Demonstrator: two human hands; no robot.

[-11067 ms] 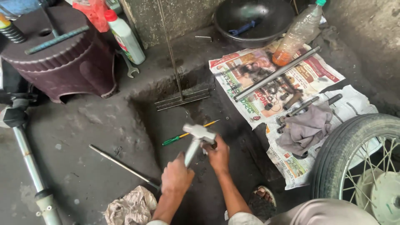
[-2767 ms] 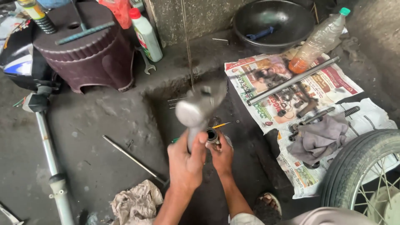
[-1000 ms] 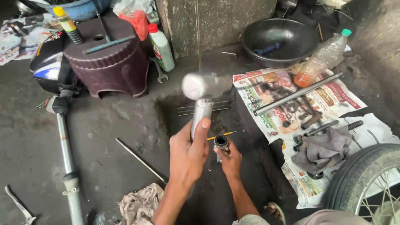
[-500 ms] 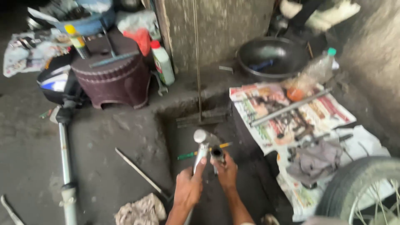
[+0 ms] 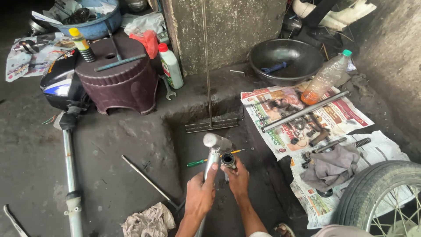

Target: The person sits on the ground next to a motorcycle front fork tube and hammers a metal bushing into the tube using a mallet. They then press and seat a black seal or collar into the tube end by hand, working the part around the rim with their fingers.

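Note:
My left hand (image 5: 200, 196) grips the shaft of a steel hammer (image 5: 214, 145), whose head rests just beside a short upright metal tube (image 5: 227, 159). My right hand (image 5: 238, 177) holds that tube from below, its dark open end facing up. Both hands sit over a shallow dark pit in the concrete floor (image 5: 109, 153). A green-handled screwdriver (image 5: 206, 159) lies on the floor just behind the hammer.
Newspaper (image 5: 280, 105) at right carries a long steel tube (image 5: 305, 111), springs, small parts and a grey rag (image 5: 331, 166). A spoked wheel (image 5: 377, 197), black pan (image 5: 285, 57), plastic bottle (image 5: 325, 79), brown stool (image 5: 116, 81), fork leg (image 5: 70, 175), thin rod (image 5: 147, 180) and crumpled cloth (image 5: 147, 220) surround me.
The hammer, raised high a second ago, has come down onto the tube held in my right hand. The view has pulled back and tilted up.

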